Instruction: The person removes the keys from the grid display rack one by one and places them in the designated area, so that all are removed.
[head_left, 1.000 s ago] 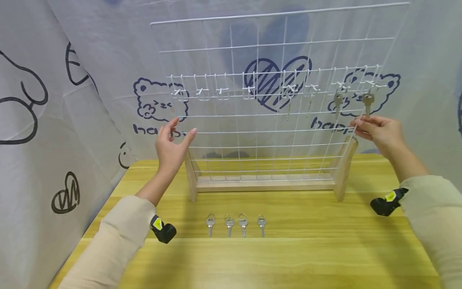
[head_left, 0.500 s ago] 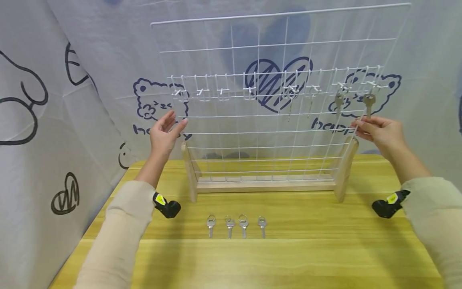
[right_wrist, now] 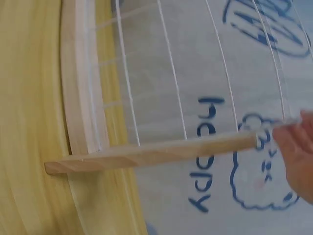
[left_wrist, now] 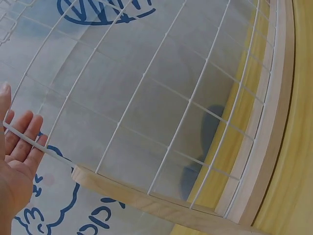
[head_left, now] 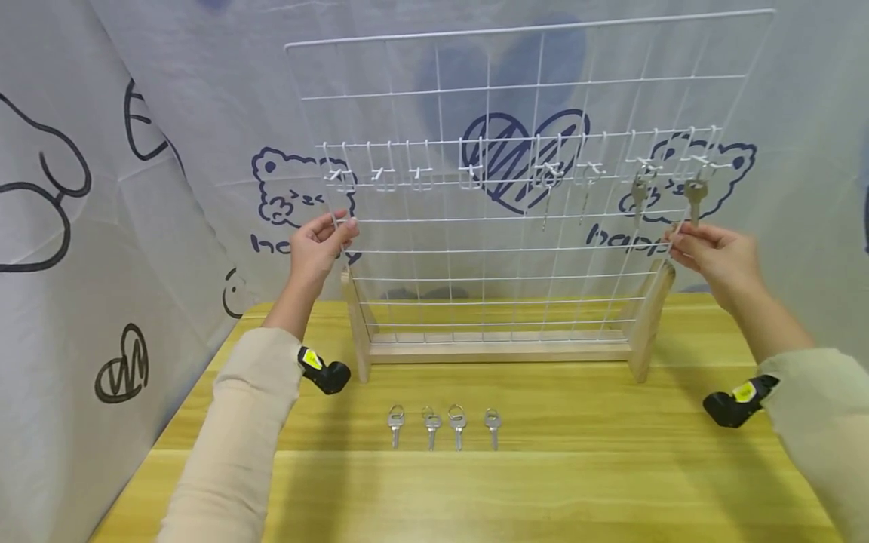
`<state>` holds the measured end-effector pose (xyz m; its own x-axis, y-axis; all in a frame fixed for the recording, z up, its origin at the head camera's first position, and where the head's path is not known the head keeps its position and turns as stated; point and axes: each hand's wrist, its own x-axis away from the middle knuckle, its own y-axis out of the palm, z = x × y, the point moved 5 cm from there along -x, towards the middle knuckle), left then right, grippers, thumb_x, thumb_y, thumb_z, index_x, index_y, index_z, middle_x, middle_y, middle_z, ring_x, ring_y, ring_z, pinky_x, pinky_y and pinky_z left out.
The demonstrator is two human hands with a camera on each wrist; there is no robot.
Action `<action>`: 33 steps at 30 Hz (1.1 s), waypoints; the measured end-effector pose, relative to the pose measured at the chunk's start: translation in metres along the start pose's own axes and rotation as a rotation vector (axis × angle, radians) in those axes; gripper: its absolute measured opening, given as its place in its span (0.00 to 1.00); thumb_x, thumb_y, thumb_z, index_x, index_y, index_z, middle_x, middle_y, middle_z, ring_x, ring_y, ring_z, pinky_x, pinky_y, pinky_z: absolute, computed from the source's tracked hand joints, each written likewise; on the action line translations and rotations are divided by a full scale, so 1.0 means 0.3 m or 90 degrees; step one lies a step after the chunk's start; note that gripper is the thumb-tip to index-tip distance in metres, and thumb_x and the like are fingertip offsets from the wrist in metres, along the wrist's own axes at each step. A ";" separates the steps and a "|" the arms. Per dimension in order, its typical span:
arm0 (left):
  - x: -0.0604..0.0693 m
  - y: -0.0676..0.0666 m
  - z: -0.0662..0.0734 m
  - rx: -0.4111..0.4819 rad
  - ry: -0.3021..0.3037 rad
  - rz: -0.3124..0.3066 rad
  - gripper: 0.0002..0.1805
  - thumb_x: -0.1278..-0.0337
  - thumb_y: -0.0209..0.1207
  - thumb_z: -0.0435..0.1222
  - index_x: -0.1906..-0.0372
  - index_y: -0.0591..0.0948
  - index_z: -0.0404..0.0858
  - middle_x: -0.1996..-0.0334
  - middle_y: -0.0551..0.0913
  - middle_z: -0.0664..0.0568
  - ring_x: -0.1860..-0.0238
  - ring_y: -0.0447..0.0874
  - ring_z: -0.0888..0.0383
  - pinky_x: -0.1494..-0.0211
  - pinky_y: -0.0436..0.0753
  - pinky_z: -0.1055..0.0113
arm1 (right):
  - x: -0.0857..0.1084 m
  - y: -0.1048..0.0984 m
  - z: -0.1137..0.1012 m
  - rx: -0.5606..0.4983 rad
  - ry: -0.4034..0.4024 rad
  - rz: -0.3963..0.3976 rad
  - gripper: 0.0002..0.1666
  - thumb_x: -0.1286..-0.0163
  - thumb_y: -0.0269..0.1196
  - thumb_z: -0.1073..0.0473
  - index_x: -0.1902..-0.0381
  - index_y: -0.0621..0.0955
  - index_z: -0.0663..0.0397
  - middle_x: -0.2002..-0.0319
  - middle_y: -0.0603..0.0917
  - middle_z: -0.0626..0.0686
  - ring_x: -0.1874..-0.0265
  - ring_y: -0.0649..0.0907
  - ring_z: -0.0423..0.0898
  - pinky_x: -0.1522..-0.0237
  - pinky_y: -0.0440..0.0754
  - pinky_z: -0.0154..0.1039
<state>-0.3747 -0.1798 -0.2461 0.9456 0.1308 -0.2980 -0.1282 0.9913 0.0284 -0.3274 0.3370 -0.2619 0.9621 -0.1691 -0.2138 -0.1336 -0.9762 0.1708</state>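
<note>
A white wire grid panel [head_left: 529, 29] stands upright in a wooden stand [head_left: 498, 352], seen in all views. My left hand [head_left: 314, 249] holds its left edge wire, thumb in front and fingers behind; the left wrist view shows the fingers [left_wrist: 23, 139] fairly straight behind the wire. At the opposite edge my right hand [head_left: 723, 260] pinches the side wire between thumb and fingers. White hooks [head_left: 470, 175] hang in a row across the panel. Keys dangle from the hooks on the right half, among them a broad one [head_left: 695, 192] just above my right hand.
Several silver keys with rings, such as one key [head_left: 396, 426], lie in a row on the yellow wooden table [head_left: 577, 490] before the stand. Behind the panel hangs a pale cloth [head_left: 170, 249] with drawn figures. Each forearm wears a black camera [head_left: 326, 373].
My left hand first moved up and slightly left along the panel's edge, then its thumb and fingers closed on the side wire. My right hand stays nearly still at the right edge.
</note>
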 end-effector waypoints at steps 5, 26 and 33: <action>-0.002 0.001 0.003 0.005 0.007 -0.005 0.07 0.43 0.60 0.36 0.59 0.79 0.43 0.76 0.84 0.66 0.70 0.83 0.70 0.61 0.82 0.81 | 0.052 0.003 -0.017 0.043 -0.058 0.184 0.15 0.40 0.61 0.70 0.73 0.82 0.40 0.77 0.83 0.35 0.76 0.81 0.28 0.71 0.80 0.17; -0.012 -0.002 0.002 -0.009 -0.019 0.001 0.17 0.38 0.55 0.35 0.48 0.75 0.29 0.77 0.84 0.70 0.72 0.83 0.71 0.64 0.82 0.81 | 0.216 0.265 -0.243 -0.199 -0.385 0.224 0.08 0.48 0.65 0.77 0.67 0.82 0.73 0.74 0.86 0.55 0.78 0.82 0.43 0.70 0.83 0.27; -0.019 -0.007 0.008 -0.018 -0.007 -0.015 0.06 0.38 0.56 0.34 0.59 0.79 0.37 0.79 0.84 0.70 0.74 0.83 0.73 0.69 0.81 0.82 | 0.215 0.373 -0.238 -0.141 -0.360 0.140 0.07 0.46 0.65 0.74 0.67 0.84 0.66 0.74 0.87 0.51 0.78 0.84 0.40 0.70 0.84 0.27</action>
<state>-0.3790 -0.1824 -0.2422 0.9518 0.1081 -0.2871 -0.1142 0.9934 -0.0046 -0.2633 0.2266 -0.1879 0.6362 -0.4671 -0.6141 -0.2031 -0.8692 0.4507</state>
